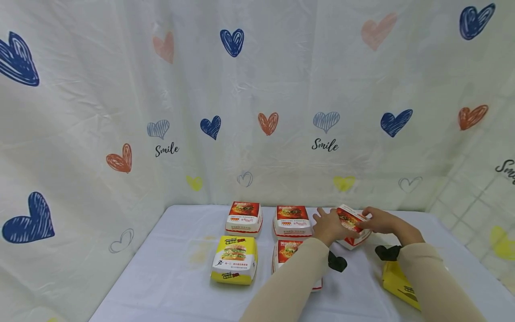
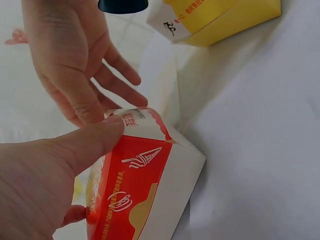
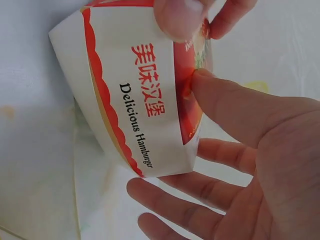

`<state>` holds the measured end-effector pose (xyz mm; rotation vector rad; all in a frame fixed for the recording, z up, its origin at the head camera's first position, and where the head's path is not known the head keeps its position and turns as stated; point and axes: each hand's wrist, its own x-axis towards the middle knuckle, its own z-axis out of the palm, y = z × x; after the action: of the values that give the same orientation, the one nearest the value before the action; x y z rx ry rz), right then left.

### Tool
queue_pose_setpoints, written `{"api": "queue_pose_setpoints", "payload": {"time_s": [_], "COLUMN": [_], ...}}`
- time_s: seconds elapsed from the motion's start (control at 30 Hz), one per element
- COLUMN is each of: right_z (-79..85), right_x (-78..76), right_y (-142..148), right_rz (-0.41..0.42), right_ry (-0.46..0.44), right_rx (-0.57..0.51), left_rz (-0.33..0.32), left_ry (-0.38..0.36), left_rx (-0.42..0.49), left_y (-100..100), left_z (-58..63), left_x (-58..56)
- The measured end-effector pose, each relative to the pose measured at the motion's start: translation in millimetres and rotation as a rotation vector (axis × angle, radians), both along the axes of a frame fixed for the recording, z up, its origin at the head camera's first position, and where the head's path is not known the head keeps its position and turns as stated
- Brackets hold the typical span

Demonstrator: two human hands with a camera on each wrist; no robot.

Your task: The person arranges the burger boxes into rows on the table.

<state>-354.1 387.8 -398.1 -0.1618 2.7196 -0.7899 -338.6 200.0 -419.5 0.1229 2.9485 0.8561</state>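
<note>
Both hands are on one red-and-white hamburger box [image 1: 348, 218], which is tilted at the back right of the table. My left hand [image 1: 332, 226] holds its left side, and the left thumb lies across the printed top edge in the left wrist view. From the right, my right hand [image 1: 381, 221] grips the same box, thumb on the red lid and fingers around the far side. A white side panel reading "Delicious Hamburger" [image 3: 135, 100] faces the right wrist camera. Beneath the right forearm, a yellow burger box [image 1: 398, 281] is partly covered by the sleeve.
Two red-and-white boxes, one left [image 1: 243, 218] and one middle [image 1: 292, 221], stand along the back of the white-covered table [image 1: 169, 277]. In front are a yellow-and-white box [image 1: 234, 260] and another red box [image 1: 284, 252], partly behind the left sleeve. A heart-printed curtain [image 1: 257, 85] hangs behind.
</note>
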Motion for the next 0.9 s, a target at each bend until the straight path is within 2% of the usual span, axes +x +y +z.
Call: {"api": "queue_pose_setpoints", "payload": {"time_s": [0.13, 0.43, 0.73, 0.9], "right_z": [-0.8, 0.9, 1.8, 3.5], "right_x": [0.2, 0.1, 1.8, 5.1], "right_y": [2.3, 5.5, 5.1, 2.8], "right_rz": [0.007, -0.011, -0.026, -0.040], "right_ry": [0.053, 0.071, 0.092, 0.084], "right_rx": [0.065, 0.128, 0.135, 0.125], "left_rz": [-0.009, 0.003, -0.010, 0.001], "left_ry": [-0.020, -0.057, -0.039, -0.058], "left_rx": [0.000, 0.027, -0.012, -0.008], "left_y": [-2.9, -3.9, -6.1, -6.2], "left_z": [2.1, 4.7, 4.4, 4.8], "left_x": [-0.4, -6.1, -7.9, -7.7]}}
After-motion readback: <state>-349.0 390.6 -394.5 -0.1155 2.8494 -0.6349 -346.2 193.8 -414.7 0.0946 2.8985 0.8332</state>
